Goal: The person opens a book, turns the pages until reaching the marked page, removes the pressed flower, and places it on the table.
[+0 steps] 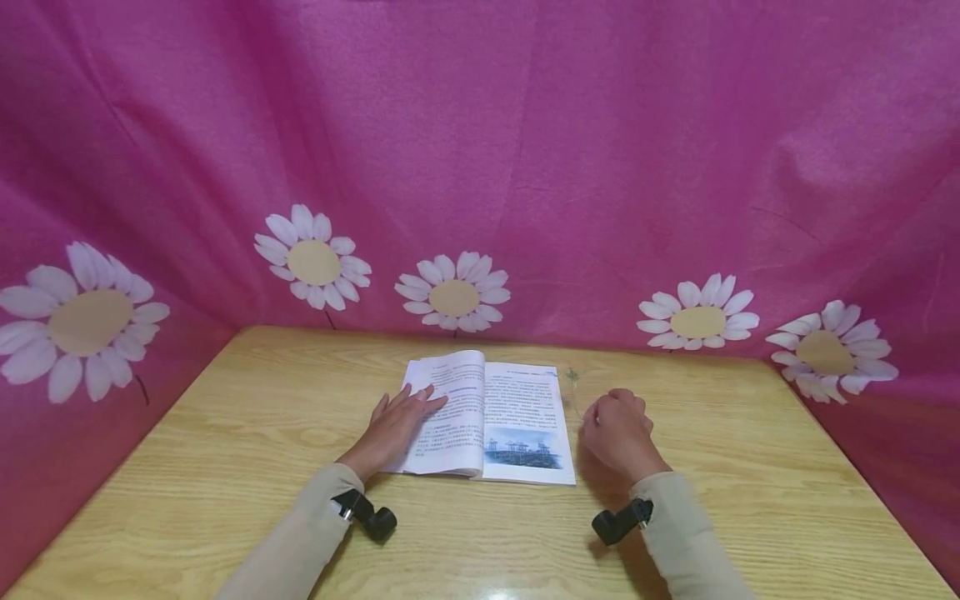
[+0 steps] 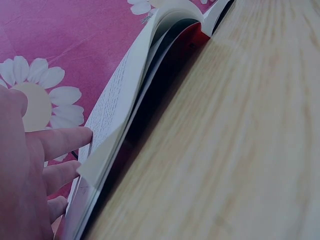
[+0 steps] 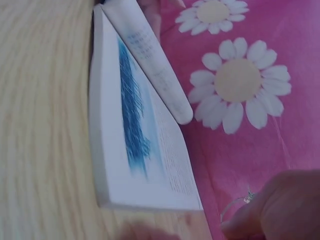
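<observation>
An open book (image 1: 525, 417) lies on the table, text on both pages and a blue picture low on the right page. My left hand (image 1: 401, 421) rests on the left page with its fingers spread; in the left wrist view those fingers (image 2: 65, 142) touch the page's outer side. Leaves on that side bulge up beside the spine. Just right of the book, my right hand (image 1: 618, 425) has curled fingers and pinches a thin stem with a small green tip (image 1: 572, 376). In the right wrist view, this thin stem (image 3: 231, 204) curves out from the fingertips.
The wooden table (image 1: 480, 542) extends around the book. Behind it and along both sides hangs a pink curtain (image 1: 525, 167) printed with white daisies. A black wrist camera is strapped on each sleeve.
</observation>
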`<state>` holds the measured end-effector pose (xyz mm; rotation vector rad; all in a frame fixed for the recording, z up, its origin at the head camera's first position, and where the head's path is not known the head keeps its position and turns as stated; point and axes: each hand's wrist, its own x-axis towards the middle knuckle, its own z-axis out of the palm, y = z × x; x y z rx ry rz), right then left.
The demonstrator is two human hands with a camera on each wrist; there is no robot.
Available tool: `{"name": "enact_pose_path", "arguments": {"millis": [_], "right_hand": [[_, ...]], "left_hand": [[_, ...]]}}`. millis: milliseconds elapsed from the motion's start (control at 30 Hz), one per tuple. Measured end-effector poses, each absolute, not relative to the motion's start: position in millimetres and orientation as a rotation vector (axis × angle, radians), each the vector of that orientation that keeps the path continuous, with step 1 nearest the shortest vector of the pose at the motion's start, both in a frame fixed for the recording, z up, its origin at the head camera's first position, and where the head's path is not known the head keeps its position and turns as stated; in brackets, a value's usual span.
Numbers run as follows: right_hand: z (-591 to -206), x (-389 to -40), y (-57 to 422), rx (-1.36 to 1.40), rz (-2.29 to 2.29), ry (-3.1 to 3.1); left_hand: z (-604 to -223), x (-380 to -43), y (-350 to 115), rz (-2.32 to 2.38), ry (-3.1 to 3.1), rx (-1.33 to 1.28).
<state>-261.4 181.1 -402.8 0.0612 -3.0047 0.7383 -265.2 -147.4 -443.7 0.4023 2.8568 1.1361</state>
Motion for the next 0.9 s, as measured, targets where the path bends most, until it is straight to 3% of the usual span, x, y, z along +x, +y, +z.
{"name": "enact_pose_path", "arguments": {"millis": [900], "right_hand": [[-405.6, -267.0, 234.5, -0.037, 0.642, -3.154]], "left_hand": [[-444.1, -267.5, -146.9, 1.135, 2.845, 0.366]]}}
